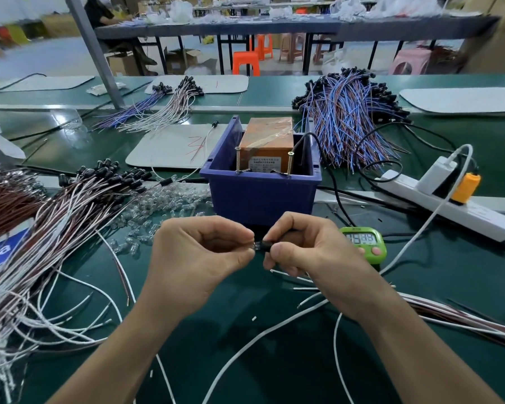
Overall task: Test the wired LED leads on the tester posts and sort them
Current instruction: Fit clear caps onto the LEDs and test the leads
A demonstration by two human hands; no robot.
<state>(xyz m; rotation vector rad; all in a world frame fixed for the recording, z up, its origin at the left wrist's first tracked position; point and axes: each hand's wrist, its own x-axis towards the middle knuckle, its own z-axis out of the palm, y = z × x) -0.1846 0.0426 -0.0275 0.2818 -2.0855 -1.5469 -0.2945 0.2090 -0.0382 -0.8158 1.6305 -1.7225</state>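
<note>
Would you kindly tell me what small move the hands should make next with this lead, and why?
Probably carry the lead forward and up to the two screw posts on the tester. The left hand and right hand both pinch its black head just in front of the bin, and nothing touches the posts, so it looks untested.

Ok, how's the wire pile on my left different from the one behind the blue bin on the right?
The left pile has white and brown wires; the right pile has blue and brown. The left pile lies close, fanning toward you; the right pile lies farther back, beyond the blue bin. Both have black caps at their far ends and lie on the green table.
</note>
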